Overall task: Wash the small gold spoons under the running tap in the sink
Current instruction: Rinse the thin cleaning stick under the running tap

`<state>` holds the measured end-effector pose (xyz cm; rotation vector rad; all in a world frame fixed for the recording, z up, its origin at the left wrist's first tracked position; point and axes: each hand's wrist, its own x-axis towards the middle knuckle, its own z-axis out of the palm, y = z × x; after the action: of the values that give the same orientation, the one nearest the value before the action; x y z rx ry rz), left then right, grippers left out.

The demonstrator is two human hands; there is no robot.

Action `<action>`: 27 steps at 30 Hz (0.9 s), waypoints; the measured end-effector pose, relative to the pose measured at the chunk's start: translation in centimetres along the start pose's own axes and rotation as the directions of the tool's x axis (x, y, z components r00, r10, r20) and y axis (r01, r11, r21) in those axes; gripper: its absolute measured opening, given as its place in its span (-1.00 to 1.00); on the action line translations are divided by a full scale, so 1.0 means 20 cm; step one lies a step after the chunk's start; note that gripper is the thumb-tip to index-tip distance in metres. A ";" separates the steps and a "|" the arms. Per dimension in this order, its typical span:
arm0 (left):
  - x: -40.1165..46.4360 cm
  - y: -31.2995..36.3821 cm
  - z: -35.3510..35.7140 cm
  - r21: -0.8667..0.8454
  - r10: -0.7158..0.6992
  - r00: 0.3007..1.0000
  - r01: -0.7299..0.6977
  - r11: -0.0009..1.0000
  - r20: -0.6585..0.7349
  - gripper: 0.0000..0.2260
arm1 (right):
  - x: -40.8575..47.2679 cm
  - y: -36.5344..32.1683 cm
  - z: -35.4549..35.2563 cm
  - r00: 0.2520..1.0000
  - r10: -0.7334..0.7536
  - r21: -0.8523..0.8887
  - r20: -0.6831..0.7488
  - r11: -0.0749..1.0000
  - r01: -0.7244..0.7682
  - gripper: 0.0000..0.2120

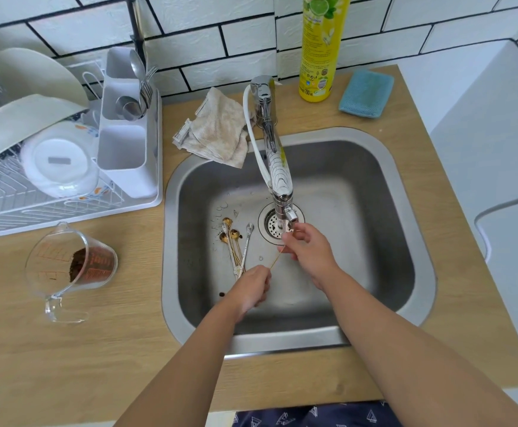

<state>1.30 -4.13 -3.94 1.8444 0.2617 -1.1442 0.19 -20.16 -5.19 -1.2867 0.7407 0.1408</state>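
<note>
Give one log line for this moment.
step: rinsing | held: gold spoon, left hand and right hand | under tap | waiting: spoons in sink

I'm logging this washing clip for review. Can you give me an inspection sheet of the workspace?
Surface: wooden counter around steel sink.
Job's things: one gold spoon held under the tap; other spoons lie on the sink floor.
Clutter: measuring jug, cloth, detergent bottle, blue sponge, dish rack.
Grippers: left hand and right hand both hold the spoon.
Cables: nothing seen.
Surroundings: tiled wall.
</note>
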 end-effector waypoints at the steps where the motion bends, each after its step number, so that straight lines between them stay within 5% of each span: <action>1: 0.00 0.00 -0.01 0.020 -0.043 0.999 0.043 0.999 0.003 -0.77 | 0.00 0.00 0.00 1.000 -0.006 -0.013 0.024 1.000 0.006 -0.83; 7: -0.01 -0.01 -0.05 0.108 -0.098 0.995 0.100 0.989 -0.026 -0.51 | -0.03 0.00 0.02 0.987 0.000 -0.034 0.159 0.999 0.005 -0.89; 11: 0.01 -0.01 -0.05 0.049 -0.109 0.994 0.110 0.993 -0.026 -0.48 | -0.01 -0.01 0.02 0.988 0.025 0.084 0.151 0.996 -0.038 -0.75; 18: 0.03 -0.01 -0.04 0.101 -0.039 0.995 0.048 0.994 -0.094 -0.54 | 0.01 0.02 0.02 0.993 0.015 0.072 0.121 0.997 -0.023 -0.89; 21: 0.04 -0.03 -0.02 0.143 0.026 0.996 -0.014 0.990 -0.085 -0.73 | 0.03 0.01 0.02 0.997 0.011 0.172 0.082 0.985 -0.025 -0.88; 27: 0.05 -0.03 -0.01 -0.187 0.146 0.987 -0.156 0.970 -0.067 -0.89 | 0.04 -0.04 -0.02 1.000 -0.015 0.388 0.011 0.922 0.009 -0.74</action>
<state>1.57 -3.96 -5.13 1.6949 0.2483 -0.9334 0.97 -20.95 -4.98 -0.9096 0.7074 -0.0095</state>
